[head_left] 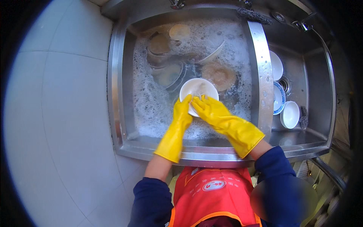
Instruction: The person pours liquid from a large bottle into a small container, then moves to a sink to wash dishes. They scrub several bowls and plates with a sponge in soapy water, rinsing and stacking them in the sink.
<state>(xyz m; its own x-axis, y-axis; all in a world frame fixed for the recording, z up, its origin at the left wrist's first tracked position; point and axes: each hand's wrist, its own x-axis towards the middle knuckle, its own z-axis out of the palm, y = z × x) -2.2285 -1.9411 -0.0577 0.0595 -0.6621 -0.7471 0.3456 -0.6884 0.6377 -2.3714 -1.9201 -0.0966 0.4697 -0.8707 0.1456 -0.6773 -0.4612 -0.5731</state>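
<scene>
A white bowl (pixel 210 87) is tilted over the soapy water in the large steel basin. My left hand (pixel 182 109), in a yellow rubber glove, grips the bowl's near left rim. The fingers of my right hand (pixel 212 111), gloved the same way, reach over the near rim into the bowl. A blurred greyish patch shows by those fingertips; whether it is water or a scrubber I cannot tell. Around the bowl, dishes lie partly under the suds: a brownish round dish (pixel 219 74), a clear-rimmed bowl (pixel 169 74) and a white dish (pixel 214 53) standing on edge.
A steel divider (pixel 262 63) separates the right basin (pixel 314 85), which holds a stack of white bowls (pixel 291 115), a blue-rimmed dish (pixel 279 98), another white bowl (pixel 277 65) and a dark scrubber (pixel 303 117). A second dark scrubber (pixel 253 16) rests atop the divider's far end. White tiles (pixel 76 93) lie left.
</scene>
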